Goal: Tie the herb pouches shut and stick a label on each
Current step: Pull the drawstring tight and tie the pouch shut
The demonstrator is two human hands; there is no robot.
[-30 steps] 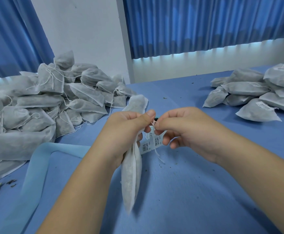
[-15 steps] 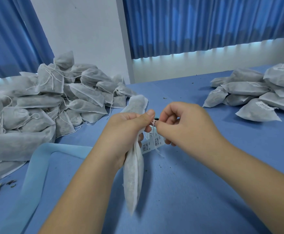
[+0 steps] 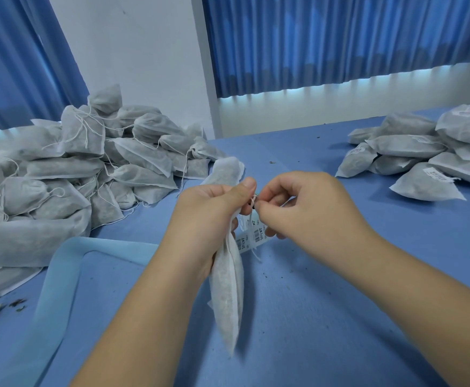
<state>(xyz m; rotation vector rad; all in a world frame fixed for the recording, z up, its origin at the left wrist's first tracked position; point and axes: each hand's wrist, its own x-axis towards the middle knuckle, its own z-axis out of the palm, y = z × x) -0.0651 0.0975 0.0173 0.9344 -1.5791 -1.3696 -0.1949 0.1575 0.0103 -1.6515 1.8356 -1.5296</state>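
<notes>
Pouch: the white pouch (image 3: 226, 297) is held on end above the blue table (image 3: 339, 289); its long body hangs below the fist and its short top sticks out above.
Left hand: the left hand (image 3: 211, 219) has its fingers wrapped tight round the pouch's gathered neck, thumb laid along the top.
String: a white string (image 3: 252, 201) comes out at the pouch's neck, right at the left thumb tip.
Right hand: the right hand (image 3: 306, 213), just right of the pouch, pinches the string between thumb and forefinger; the other fingers are curled in.
Label strip: a printed label strip (image 3: 252, 236) touches the pouch's right side under both hands; which fingers hold it cannot be told.
Loose heap (image 3: 74, 169): far left of the pouch, strings trailing.
Labelled heap (image 3: 423, 160): far right of the pouch.
Pale band (image 3: 60, 275): lower left of the pouch.
</notes>
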